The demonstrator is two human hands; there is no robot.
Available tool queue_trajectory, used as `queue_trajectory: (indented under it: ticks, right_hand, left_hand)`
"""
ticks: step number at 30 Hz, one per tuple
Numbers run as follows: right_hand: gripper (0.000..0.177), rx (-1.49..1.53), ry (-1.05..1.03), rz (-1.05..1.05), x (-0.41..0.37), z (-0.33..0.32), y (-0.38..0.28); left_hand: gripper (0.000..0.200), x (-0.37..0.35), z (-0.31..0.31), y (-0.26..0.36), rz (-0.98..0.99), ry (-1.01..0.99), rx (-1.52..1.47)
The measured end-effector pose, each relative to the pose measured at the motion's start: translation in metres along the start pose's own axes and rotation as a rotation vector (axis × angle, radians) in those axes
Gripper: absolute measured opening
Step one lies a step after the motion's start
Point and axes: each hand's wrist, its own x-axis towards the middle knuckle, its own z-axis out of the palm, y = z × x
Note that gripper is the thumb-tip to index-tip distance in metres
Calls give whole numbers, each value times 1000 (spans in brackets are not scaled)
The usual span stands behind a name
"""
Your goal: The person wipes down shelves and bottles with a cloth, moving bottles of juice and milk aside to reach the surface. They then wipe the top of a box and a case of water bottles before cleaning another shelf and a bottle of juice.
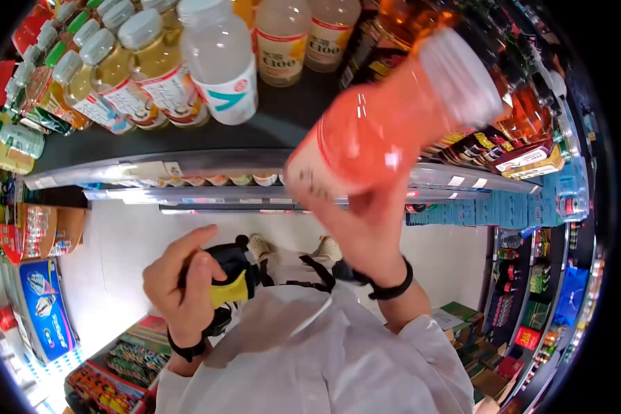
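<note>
My right hand (372, 228) is wrapped round a bottle of pink-orange drink (372, 124) with a white cap and a pale label. The bottle is tilted, cap to the upper right, slightly blurred, in front of the shelf. My left hand (186, 283) is lower left, index finger and thumb apart, the other fingers partly bent; nothing shows in its grip. A black and yellow item (231, 276) is just beside and behind it. On the dark shelf (276, 114) stand a white bottle with a teal mark (221, 69), yellowish bottles (152, 62) and pale bottles with red-edged labels (281, 41).
The shelf's front edge (221, 162) runs across the view. Darker bottles (524, 114) stand at the right. Blue display boxes (48, 303) are at the lower left, stacked cartons (462, 331) at the lower right. Two shoes (328, 248) stand on the pale floor (124, 241).
</note>
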Motion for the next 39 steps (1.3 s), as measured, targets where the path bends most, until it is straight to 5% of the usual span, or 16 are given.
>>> queue_trajectory:
  ticks: [6,10,14,21,23,28,30,33,38,39]
  right_hand:
    - [93,-222,40,-134,65,28,39]
    - [92,-353,75,15,70,35,37]
    - [94,-687,60,-182,72,32,36]
    - [99,-775,96,15,65,35,29]
    - [97,-1164,220,-211,46,41,29]
    - [63,-924,-79,-322,-33,51,2]
    - [50,-611,-228,294,-44,63,-7]
    - [43,-247,-179,424,-57,51,17]
    - [42,-341,-223,288,-53,18,13]
    - [41,-417,-242,190,-51,13,10]
  left_hand:
    - [23,33,-36,-31,-98,-216,41]
    - [15,50,-53,-52,-84,-287,45]
    - [14,58,-49,-59,-78,-367,54]
    - [11,68,-40,-64,-56,-475,-23]
    - [11,70,-40,-67,-48,-481,-43]
    - [30,65,-27,-73,106,-486,-198]
    - [36,62,-15,-68,108,-537,-191]
    - [49,59,6,-71,336,-613,-145]
    - [71,40,27,-73,318,-472,-63]
    - [70,38,32,-70,138,-479,-178]
